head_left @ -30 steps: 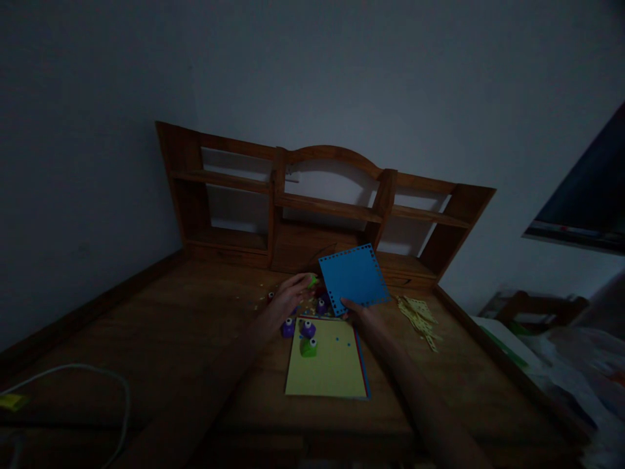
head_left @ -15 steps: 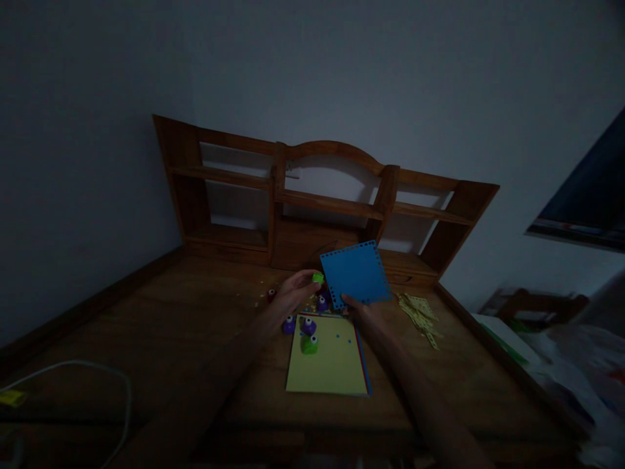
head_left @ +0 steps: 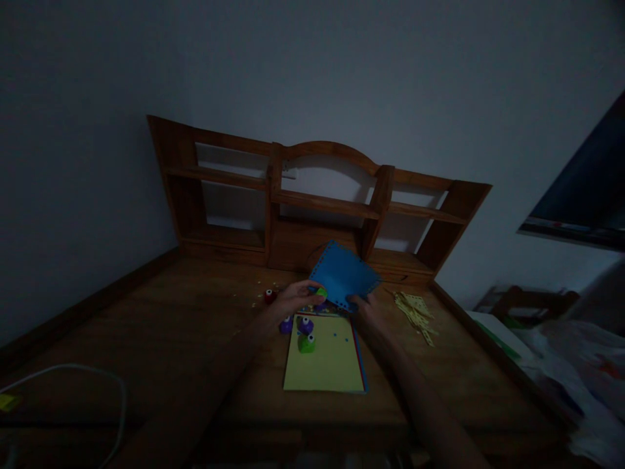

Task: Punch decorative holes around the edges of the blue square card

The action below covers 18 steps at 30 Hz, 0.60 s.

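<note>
My left hand is closed around a small green craft punch, which meets the lower left edge of a blue paper sheet. Small holes run along that sheet's edges. My right hand pinches the sheet at its lower corner and keeps it raised and tilted. Below the hands lies a stack of coloured paper with a yellow sheet on top. Another green punch with an eye-like button rests on it, next to a purple punch. A second purple punch stands at the stack's left edge.
A red punch and tiny paper bits lie left of the hands. Yellow perforated paper strips are piled at the right. A wooden shelf unit borders the desk's back. A white cable curves at the lower left.
The blue sheet has turned and tipped in my right hand, moving slightly left. My left hand has lowered the green punch onto the sheet's edge.
</note>
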Tool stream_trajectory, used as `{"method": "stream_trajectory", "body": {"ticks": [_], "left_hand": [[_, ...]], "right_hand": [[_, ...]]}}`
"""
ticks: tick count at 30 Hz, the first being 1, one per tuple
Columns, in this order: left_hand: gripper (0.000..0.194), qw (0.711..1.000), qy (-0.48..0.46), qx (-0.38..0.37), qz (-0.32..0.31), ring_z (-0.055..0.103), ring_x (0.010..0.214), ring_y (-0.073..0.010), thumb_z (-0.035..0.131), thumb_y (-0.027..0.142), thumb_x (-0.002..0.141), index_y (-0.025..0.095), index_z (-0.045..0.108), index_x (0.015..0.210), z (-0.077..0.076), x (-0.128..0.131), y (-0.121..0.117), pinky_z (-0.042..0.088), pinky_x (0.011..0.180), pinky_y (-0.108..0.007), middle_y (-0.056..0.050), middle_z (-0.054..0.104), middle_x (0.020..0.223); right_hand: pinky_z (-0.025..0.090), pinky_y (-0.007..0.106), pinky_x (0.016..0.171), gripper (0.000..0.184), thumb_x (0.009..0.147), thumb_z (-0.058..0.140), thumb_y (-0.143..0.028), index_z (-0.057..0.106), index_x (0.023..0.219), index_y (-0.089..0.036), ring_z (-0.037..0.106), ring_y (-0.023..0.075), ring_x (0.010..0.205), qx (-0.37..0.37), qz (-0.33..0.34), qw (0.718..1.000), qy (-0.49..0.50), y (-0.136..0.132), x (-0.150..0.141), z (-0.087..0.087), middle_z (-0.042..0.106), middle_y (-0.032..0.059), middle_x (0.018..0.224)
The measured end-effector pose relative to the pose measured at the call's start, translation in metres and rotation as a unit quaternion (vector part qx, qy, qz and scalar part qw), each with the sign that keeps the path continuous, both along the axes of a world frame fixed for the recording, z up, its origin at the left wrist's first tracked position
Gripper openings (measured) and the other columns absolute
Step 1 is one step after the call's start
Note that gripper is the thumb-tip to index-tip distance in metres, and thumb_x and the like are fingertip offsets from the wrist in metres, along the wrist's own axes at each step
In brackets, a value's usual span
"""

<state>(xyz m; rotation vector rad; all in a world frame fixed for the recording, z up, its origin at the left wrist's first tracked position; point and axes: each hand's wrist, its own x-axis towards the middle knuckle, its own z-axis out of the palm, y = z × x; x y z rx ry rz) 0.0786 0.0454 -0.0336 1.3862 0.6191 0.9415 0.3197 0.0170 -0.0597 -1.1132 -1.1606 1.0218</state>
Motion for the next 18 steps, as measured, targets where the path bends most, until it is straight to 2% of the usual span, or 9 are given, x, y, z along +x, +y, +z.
{"method": "stream_trajectory", "body": {"ticks": [4, 7, 11, 14, 18], "left_hand": [[0.044, 0.997, 0.063, 0.034, -0.014, 0.066, 0.075, -0.0211, 0.086, 0.038, 0.063, 0.018, 0.072, 0.1, 0.002, 0.001, -0.003, 0.048, 0.064, -0.03, -0.009, 0.072, 0.089], [0.042, 0.994, 0.09, 0.057, -0.024, 0.065, 0.071, -0.0194, 0.086, 0.038, 0.062, 0.018, 0.073, 0.097, 0.007, 0.001, -0.009, 0.047, 0.062, -0.028, -0.008, 0.072, 0.087], [0.044, 0.993, 0.097, 0.06, -0.024, 0.063, 0.065, -0.0179, 0.086, 0.037, 0.062, 0.017, 0.073, 0.099, 0.009, 0.002, -0.011, 0.045, 0.056, -0.027, -0.007, 0.071, 0.08], [0.048, 0.994, 0.095, 0.062, 0.004, 0.062, 0.062, -0.017, 0.086, 0.038, 0.063, 0.017, 0.071, 0.104, 0.005, 0.003, -0.007, 0.042, 0.054, -0.025, -0.005, 0.07, 0.077], [0.051, 0.993, 0.067, 0.083, 0.05, 0.062, 0.062, -0.0162, 0.086, 0.038, 0.065, 0.018, 0.069, 0.108, 0.0, 0.004, 0.001, 0.043, 0.055, -0.026, -0.004, 0.07, 0.077]], "right_hand": [[0.051, 0.035, 0.068, 0.022, 0.067, 0.078, -0.039, 0.068, 0.078, -0.022, 0.062, 0.025, 0.074, 0.023, -0.046, 0.998, 0.021, -0.006, -0.006, 0.014, 0.07, 0.0055, 0.082], [0.051, 0.034, 0.066, 0.03, 0.068, 0.08, -0.044, 0.069, 0.083, -0.021, 0.062, 0.0232, 0.071, 0.033, -0.03, 0.997, 0.065, -0.012, -0.012, 0.023, 0.071, 0.006, 0.084], [0.049, 0.031, 0.062, 0.036, 0.072, 0.08, -0.051, 0.065, 0.081, -0.02, 0.06, 0.0188, 0.063, 0.019, 0.018, 0.993, 0.117, -0.012, -0.015, 0.021, 0.067, 0.0038, 0.076], [0.048, 0.029, 0.061, 0.037, 0.078, 0.073, -0.056, 0.064, 0.079, -0.02, 0.06, 0.0173, 0.061, 0.002, 0.067, 0.993, 0.102, -0.009, -0.014, 0.014, 0.065, 0.0019, 0.07], [0.049, 0.026, 0.062, 0.038, 0.082, 0.071, -0.052, 0.07, 0.1, -0.019, 0.062, 0.0148, 0.065, 0.005, 0.137, 0.989, 0.054, -0.007, -0.015, 0.007, 0.07, 0.0047, 0.087]]}}
